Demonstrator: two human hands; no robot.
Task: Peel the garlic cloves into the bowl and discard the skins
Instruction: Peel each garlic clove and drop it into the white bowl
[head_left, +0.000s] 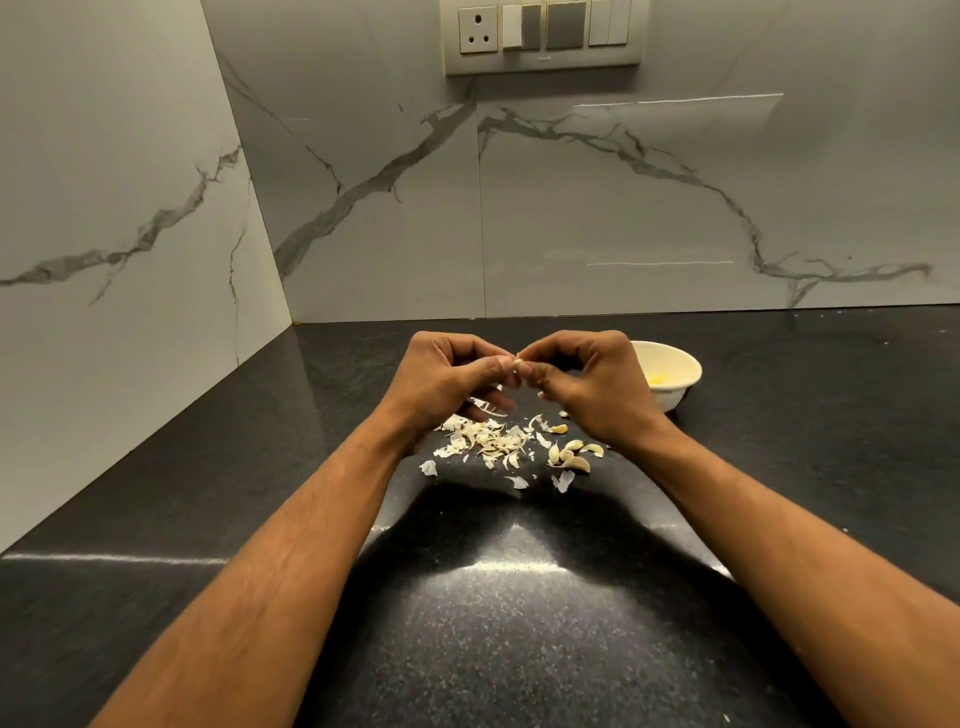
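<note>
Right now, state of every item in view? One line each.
Left hand: grip pinching the held clove.
Right hand: grip pinching the same clove.
Held clove: between both hands, above the counter, skin partly on.
Bowl: upright, something yellow inside.
Skins: loose pile on the counter.
Unpeeled cloves: clustered right of the skins.
Counter: dark, glossy.

No text, label, number or sign can be read here. The switch plate (543, 36) on the marble wall bears a small mark, too tiny to make out.
</note>
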